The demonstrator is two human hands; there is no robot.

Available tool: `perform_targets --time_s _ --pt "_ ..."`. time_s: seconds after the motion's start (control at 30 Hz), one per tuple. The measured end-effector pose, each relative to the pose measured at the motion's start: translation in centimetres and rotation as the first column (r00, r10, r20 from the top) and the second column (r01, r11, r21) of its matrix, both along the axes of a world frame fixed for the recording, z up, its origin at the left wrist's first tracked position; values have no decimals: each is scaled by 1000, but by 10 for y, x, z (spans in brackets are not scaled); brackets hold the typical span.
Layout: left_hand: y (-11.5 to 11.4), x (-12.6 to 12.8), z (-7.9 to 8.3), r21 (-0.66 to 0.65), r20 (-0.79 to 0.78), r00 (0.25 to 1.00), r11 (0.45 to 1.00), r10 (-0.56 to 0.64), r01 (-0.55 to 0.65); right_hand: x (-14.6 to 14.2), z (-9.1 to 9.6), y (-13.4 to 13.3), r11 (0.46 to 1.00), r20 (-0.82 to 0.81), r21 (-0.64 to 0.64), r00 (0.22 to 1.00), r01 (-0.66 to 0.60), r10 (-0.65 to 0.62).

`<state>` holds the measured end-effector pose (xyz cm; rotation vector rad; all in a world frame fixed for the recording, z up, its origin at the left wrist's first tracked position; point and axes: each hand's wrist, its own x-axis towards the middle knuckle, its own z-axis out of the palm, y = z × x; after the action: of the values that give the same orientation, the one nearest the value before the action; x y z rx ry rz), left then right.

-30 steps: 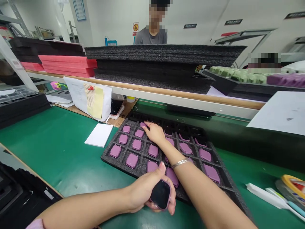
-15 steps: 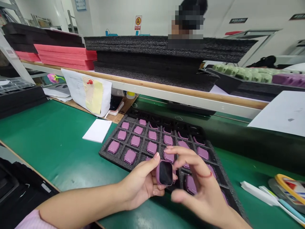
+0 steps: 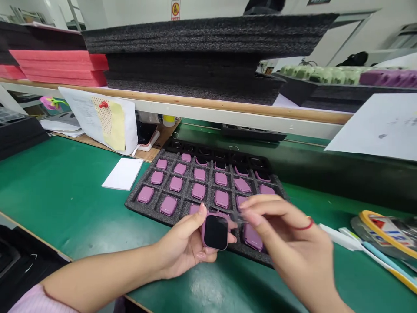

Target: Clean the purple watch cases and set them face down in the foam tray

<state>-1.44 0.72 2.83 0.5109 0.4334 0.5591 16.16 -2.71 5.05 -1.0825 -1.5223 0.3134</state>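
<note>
My left hand (image 3: pixel 184 245) is closed around a purple watch case (image 3: pixel 215 232) with a black screen, held just above the near edge of a black foam tray (image 3: pixel 132 204). My right hand (image 3: pixel 286 237) hovers to the right of it, thumb and fingers pinched together at the case's upper right corner. What the fingertips pinch is too thin and blurred to name. The tray holds several purple watch cases (image 3: pixel 198 191) face down in its pockets; the far pockets look dark.
A white pad (image 3: pixel 122 174) lies left of the tray. Papers (image 3: pixel 97 117) lean against the shelf. Black foam sheets (image 3: pixel 195 52) and red foam (image 3: pixel 55 67) are stacked on top. Tools and a tape roll (image 3: pixel 381 241) lie at right, with a white sheet (image 3: pixel 378 126) behind.
My right hand came back from the tray's far rows to the watch case. My left hand lifted the case and turned its screen toward me. The view tilted down.
</note>
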Motion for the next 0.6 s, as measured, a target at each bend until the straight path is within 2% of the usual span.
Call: perform_targets --time_s 0.07,0.13,0.27,0.4,0.53,0.6 --pt "0 -1 2 1 -7 1000 1000 -19 19 6 -1 1 997 -191 -57 979 59 -69" --pt "0 -2 3 2 3 1000 1000 -29 29 10 -2 2 993 -298 -108 951 53 -83" --pt "0 -3 1 -11 20 999 999 -36 37 9 0 3 991 -298 -130 954 -12 -28" --pt "2 -3 -3 -34 55 997 998 -54 56 9 4 2 994 -161 -103 987 -31 14" --pt "3 -3 -4 -28 57 996 997 -66 67 15 1 -1 995 150 100 988 12 -27" --pt "3 -2 -3 -29 54 997 998 -58 59 18 0 -5 982 279 183 960 -46 -7"
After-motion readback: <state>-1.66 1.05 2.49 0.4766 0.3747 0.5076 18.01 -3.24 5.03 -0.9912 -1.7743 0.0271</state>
